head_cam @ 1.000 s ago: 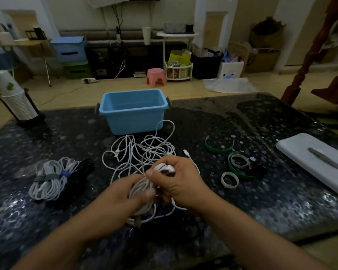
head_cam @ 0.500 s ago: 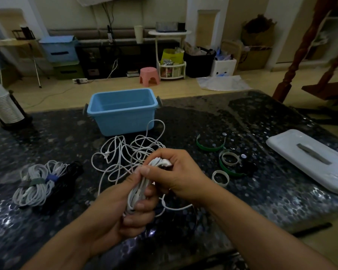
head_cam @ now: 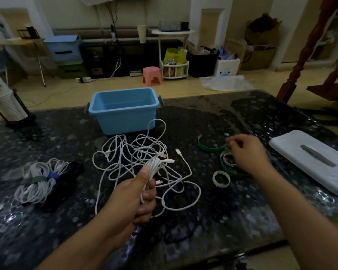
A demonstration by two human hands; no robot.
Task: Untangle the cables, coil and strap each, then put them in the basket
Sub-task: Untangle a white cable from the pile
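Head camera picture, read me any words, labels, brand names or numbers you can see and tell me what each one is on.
No text can be read.
The yellow bag on the floor shows print too blurred to read.
The blue basket and white lid show no label.

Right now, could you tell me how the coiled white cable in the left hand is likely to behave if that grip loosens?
The coiled white cable looks thin and floppy, so its unstrapped loops would probably spring apart. It likely weighs little: the left hand holds it alone. Its loose end may still drag the tangle.
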